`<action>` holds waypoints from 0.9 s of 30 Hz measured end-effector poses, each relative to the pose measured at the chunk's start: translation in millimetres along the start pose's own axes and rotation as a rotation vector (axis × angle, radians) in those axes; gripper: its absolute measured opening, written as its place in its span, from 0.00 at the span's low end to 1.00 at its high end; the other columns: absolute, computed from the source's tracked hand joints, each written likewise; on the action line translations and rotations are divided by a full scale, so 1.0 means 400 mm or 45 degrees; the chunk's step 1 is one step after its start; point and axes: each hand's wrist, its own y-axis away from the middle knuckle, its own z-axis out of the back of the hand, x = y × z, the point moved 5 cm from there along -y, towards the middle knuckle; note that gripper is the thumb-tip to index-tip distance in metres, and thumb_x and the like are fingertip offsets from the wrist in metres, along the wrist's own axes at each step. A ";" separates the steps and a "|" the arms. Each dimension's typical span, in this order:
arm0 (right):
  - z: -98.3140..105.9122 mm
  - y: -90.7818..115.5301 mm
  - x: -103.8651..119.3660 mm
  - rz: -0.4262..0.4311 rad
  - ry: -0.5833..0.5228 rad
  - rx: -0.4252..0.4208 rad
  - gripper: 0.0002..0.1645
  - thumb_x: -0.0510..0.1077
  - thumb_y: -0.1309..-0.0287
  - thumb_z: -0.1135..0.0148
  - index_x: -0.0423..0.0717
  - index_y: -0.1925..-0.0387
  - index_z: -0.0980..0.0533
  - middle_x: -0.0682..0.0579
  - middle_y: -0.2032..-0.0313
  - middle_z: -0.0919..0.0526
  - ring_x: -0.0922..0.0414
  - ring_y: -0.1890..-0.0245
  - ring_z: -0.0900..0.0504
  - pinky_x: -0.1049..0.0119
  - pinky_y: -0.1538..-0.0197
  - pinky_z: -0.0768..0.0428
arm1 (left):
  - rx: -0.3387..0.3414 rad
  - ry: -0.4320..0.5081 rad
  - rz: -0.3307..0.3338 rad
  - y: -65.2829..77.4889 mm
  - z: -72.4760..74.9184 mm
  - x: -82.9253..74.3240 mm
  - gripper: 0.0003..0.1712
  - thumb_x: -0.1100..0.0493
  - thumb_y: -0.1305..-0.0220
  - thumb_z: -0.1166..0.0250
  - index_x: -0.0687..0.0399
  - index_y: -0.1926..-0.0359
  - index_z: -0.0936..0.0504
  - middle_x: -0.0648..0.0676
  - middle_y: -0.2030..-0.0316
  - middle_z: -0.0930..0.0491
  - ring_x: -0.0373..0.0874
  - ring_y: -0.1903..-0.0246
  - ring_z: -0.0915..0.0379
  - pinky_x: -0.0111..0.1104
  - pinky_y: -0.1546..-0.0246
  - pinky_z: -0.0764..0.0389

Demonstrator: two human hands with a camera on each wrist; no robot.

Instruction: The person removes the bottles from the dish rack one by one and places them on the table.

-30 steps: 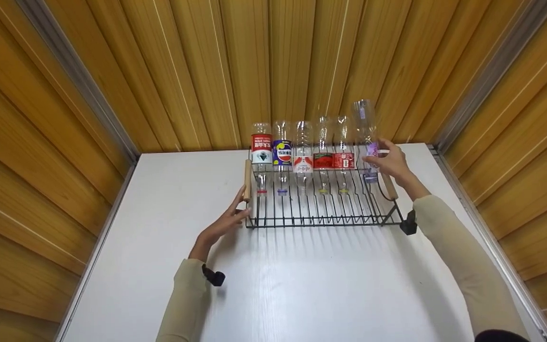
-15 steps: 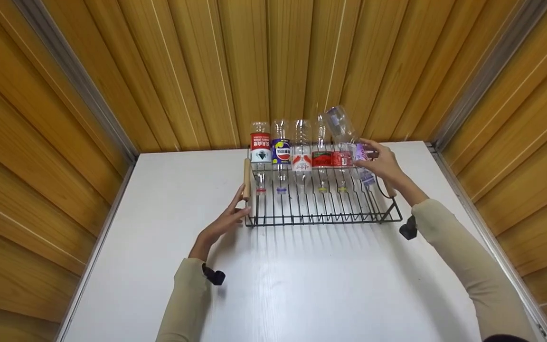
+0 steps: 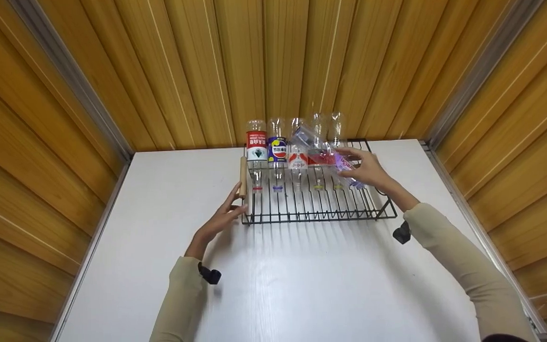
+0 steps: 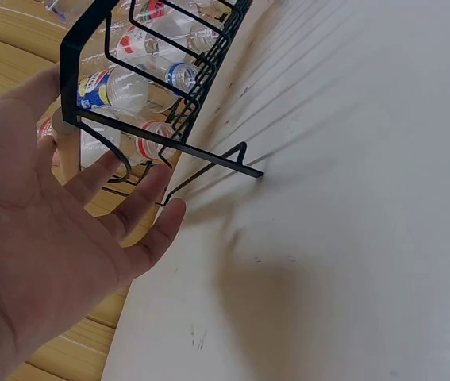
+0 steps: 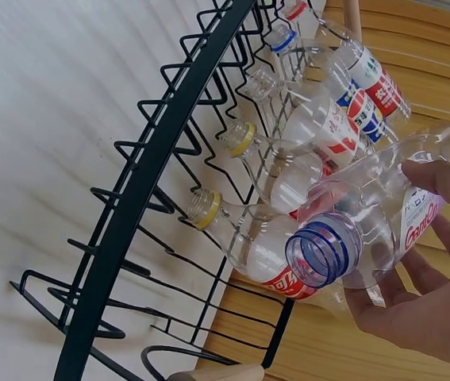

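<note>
My right hand grips a clear plastic bottle with a purple-and-pink label. The bottle is tilted over the rack, its uncapped blue-ringed mouth low and its base toward the upper left in the head view. It overlaps the bottles behind it. Fingers of my left hand rest against the left wooden handle of a black wire rack, loosely extended. Upside down in the rack stand several bottles, among them a red-and-white-labelled bottle, a blue Pepsi bottle and a white-and-red-labelled bottle.
The rack stands on a white table near its back edge. Wood-patterned panels rise behind and on both sides. The rack's right wooden handle shows at the bottom of the right wrist view.
The right hand has moved left with the purple-labelled bottle, which has gone from nearly upright beside the row to leaning across the other bottles. The left hand stays at the rack handle.
</note>
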 end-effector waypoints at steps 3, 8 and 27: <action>-0.023 -0.002 0.017 0.027 -0.025 0.049 0.38 0.29 0.57 0.28 0.35 0.41 0.29 0.33 0.44 0.26 0.34 0.47 0.26 0.41 0.45 0.27 | -0.015 -0.018 -0.032 0.005 0.007 0.002 0.46 0.51 0.30 0.46 0.44 0.25 0.68 0.66 0.29 0.54 0.63 0.39 0.39 0.63 0.40 0.39; -0.047 -0.002 0.005 0.016 0.034 0.095 0.37 0.30 0.58 0.28 0.41 0.42 0.28 0.35 0.44 0.26 0.36 0.45 0.27 0.45 0.47 0.23 | -0.115 -0.063 -0.064 -0.013 0.014 0.029 0.47 0.48 0.33 0.42 0.42 0.25 0.62 0.63 0.31 0.45 0.61 0.42 0.35 0.60 0.43 0.35; -0.084 0.018 0.047 0.174 0.065 0.162 0.36 0.27 0.60 0.29 0.45 0.44 0.24 0.43 0.44 0.22 0.42 0.43 0.27 0.43 0.41 0.29 | -0.551 -0.563 -0.184 -0.010 0.061 -0.140 0.38 0.57 0.41 0.33 0.56 0.32 0.37 0.62 0.37 0.36 0.58 0.37 0.48 0.56 0.39 0.49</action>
